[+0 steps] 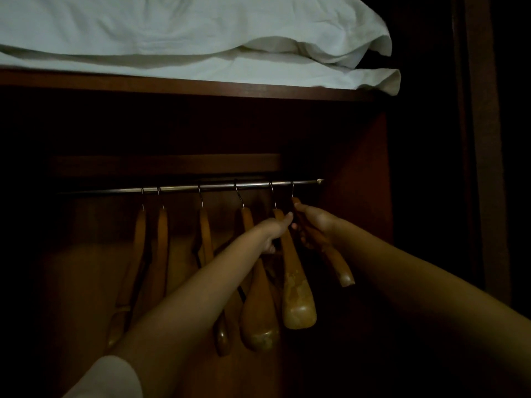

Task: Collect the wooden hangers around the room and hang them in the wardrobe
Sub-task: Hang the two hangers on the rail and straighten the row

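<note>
Rail [201, 187]: six hooks on, hangers [161, 254] spread from 9 to 3 o'clock. My left hand [274, 229] grips the fifth hanger [296, 285]; right hand [314, 222] clasps the last hanger [337, 262]. I'd judge: space them evenly, check hooks are seated, release gently.

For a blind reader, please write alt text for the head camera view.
Two hands, left hand and right hand, hold wooden hangers at the right end of a wardrobe rail, where six hooks hang. White bedding lies on the shelf above.
</note>
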`<state>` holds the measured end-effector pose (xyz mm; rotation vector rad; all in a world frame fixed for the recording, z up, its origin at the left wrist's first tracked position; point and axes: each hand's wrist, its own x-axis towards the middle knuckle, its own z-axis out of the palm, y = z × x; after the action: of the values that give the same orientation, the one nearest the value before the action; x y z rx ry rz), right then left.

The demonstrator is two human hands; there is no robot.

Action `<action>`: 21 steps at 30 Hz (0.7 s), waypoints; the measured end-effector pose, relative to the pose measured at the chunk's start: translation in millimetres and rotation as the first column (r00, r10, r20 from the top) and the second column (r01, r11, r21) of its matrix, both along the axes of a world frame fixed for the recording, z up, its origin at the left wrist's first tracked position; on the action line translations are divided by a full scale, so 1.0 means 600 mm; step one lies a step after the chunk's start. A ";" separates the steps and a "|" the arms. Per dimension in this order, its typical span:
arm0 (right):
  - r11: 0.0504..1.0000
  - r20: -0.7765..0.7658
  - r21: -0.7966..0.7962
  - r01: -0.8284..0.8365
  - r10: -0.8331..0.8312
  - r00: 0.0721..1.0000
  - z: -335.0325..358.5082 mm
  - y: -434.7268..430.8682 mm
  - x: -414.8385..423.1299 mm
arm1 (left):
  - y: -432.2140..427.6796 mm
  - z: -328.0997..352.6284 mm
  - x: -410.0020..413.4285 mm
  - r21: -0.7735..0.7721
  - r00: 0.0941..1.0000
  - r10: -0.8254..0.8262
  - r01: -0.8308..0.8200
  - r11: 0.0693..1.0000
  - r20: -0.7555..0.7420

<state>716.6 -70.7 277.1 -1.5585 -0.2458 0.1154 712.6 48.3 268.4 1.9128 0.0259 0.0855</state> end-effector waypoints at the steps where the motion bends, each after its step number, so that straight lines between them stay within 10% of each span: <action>1: 1.000 -0.010 -0.006 -0.001 0.001 1.000 -0.001 0.000 0.001 | -0.001 0.001 -0.006 -0.001 1.000 -0.003 0.003 1.000 0.006; 21: 0.989 0.032 -0.148 0.017 -0.012 0.999 -0.042 -0.016 -0.025 | -0.007 -0.007 -0.058 0.088 0.998 0.050 -0.054 0.995 0.049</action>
<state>701.6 -80.1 251.8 -1.7101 -0.2547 0.1003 677.6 44.1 264.4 1.9991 0.0409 0.1694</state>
